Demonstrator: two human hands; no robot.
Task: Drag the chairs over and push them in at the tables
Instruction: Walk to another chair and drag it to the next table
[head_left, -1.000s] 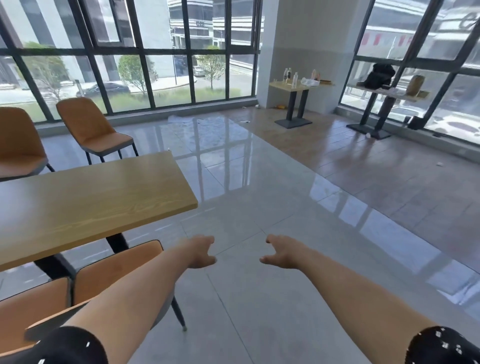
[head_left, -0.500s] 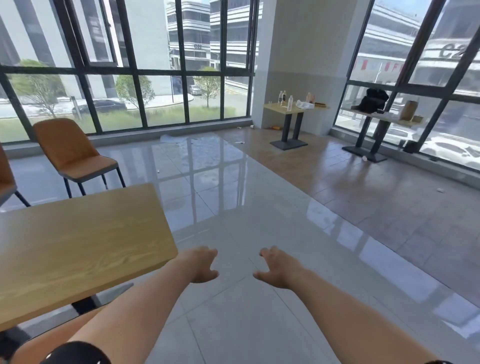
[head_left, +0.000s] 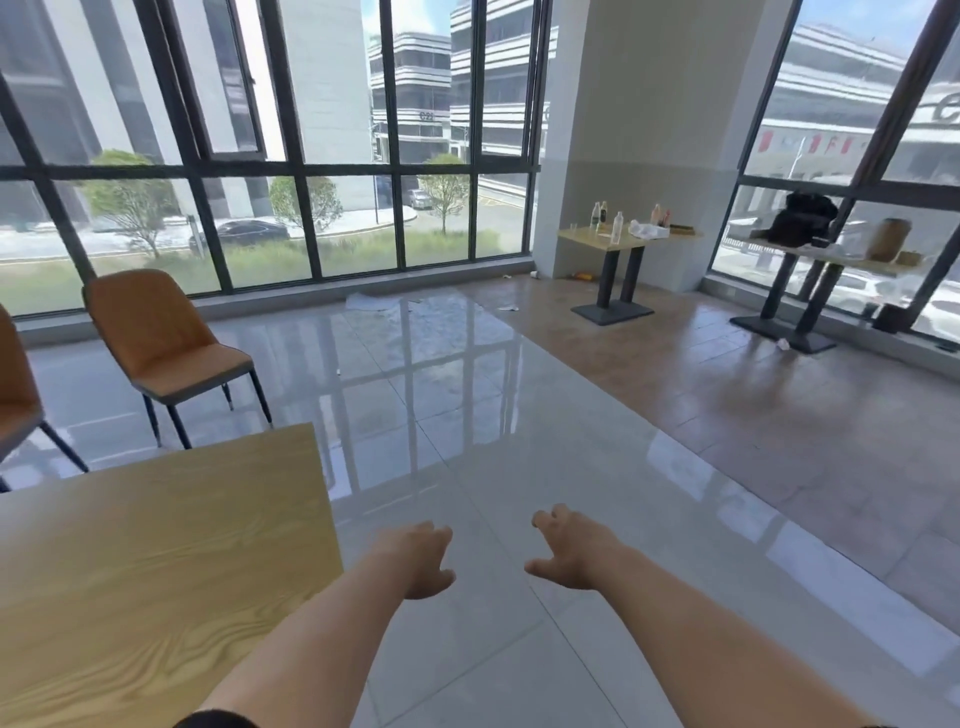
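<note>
1. The view is lifting. The wooden table (head_left: 156, 561) is sliding toward 8 o'clock, and the chairs tucked at its near side are dropping from sight. I judge the next chair is being sought.
2. The orange chair (head_left: 166, 343) is standing at 10 o'clock, apart from the table and not yet pushed in.
3. The left hand (head_left: 421, 558) and right hand (head_left: 569, 551) are reaching forward at 6 o'clock, fingers loosely spread, holding nothing.

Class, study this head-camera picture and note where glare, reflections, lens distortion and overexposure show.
Head view, centre: daylight through the windows glares on the glossy floor, which mirrors their dark frames. Head view, edges: the wide-angle lens tilts and bows those frames. Head view, far right: the window table is backlit and washed out.
</note>
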